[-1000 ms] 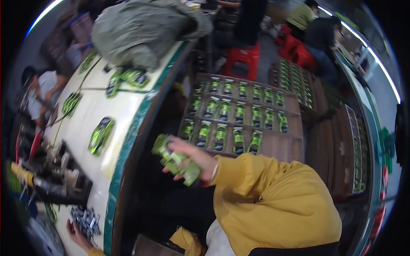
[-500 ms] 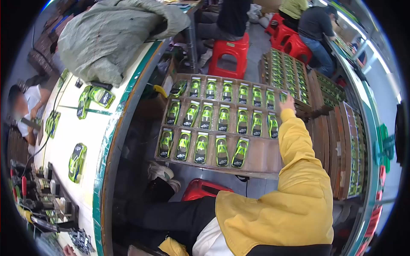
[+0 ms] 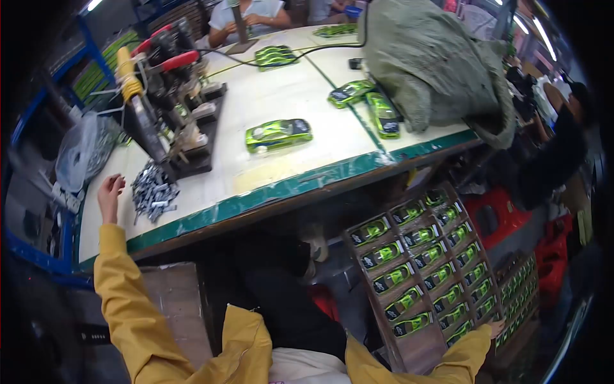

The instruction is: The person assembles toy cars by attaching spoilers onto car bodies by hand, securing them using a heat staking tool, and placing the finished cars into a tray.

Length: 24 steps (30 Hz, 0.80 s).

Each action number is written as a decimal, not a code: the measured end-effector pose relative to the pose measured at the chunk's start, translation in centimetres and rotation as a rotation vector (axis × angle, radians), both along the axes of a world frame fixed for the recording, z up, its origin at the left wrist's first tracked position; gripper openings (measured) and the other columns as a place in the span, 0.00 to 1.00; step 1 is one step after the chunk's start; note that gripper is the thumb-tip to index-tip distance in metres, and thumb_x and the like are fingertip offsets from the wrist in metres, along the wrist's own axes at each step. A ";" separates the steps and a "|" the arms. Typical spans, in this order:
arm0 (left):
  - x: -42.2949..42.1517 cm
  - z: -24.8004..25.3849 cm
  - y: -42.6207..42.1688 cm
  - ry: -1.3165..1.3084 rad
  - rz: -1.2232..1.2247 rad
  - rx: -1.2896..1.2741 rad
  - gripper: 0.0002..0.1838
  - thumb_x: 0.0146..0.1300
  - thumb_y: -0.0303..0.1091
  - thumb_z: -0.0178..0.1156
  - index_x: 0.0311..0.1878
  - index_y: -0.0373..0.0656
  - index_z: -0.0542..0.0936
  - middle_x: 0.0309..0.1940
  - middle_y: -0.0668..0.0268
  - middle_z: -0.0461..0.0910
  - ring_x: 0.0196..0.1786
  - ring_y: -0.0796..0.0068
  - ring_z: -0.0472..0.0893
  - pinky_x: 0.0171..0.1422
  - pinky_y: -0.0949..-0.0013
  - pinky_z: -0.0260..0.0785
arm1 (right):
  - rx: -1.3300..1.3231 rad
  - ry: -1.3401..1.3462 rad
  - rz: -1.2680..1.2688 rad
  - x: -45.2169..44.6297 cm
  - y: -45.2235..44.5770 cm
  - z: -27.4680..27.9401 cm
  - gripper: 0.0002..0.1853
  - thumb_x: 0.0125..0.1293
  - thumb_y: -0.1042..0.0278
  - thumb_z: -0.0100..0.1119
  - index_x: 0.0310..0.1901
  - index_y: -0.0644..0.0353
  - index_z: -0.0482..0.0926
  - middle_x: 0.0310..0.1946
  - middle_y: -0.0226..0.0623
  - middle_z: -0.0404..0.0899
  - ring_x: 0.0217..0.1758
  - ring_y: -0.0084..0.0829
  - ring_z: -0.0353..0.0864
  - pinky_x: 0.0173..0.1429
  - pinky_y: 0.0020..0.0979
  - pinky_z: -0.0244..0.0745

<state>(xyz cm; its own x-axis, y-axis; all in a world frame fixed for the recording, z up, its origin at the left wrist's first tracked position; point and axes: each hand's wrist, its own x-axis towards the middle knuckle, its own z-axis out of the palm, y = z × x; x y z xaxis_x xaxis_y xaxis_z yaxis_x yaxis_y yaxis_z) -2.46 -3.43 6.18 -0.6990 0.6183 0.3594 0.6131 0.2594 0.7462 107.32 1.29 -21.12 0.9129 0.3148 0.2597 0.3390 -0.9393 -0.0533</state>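
Observation:
My left hand (image 3: 110, 193) hovers over the near left part of the white-topped bench, its fingers loosely bent and apart, with nothing visible in them. Just right of it lies a heap of small grey plastic parts (image 3: 153, 192). At the lower right, my right hand (image 3: 496, 328) is at the far corner of a brown compartment tray (image 3: 419, 351). Its fingers are small and partly hidden, so I cannot make out what they hold. Rows of green-and-black toy cars (image 3: 403, 302) fill most compartments. Another toy car (image 3: 279, 134) lies on the bench.
A dark fixture with red-handled clamps (image 3: 179, 61) stands beyond the heap, beside a clear plastic bag (image 3: 86, 150). A grey-green cloth sack (image 3: 435, 70) covers the bench's right end. More toy cars (image 3: 384, 115) lie against it. A person (image 3: 249, 19) sits across the bench.
The view has swung left toward the bench. My left hand, barely visible before at the lower edge, now shows fully beside the grey parts. My right hand remains at the tray's far corner.

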 end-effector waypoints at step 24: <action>4.1 -1.6 1.4 -0.486 -0.107 0.541 0.15 0.60 0.30 0.52 0.48 0.33 0.72 0.25 0.73 0.71 0.28 0.86 0.67 0.36 0.82 0.62 | 0.258 0.339 2.292 -68.9 19.5 27.7 0.27 0.43 0.59 0.64 0.47 0.55 0.70 0.39 0.36 0.70 0.45 0.38 0.70 0.50 0.36 0.65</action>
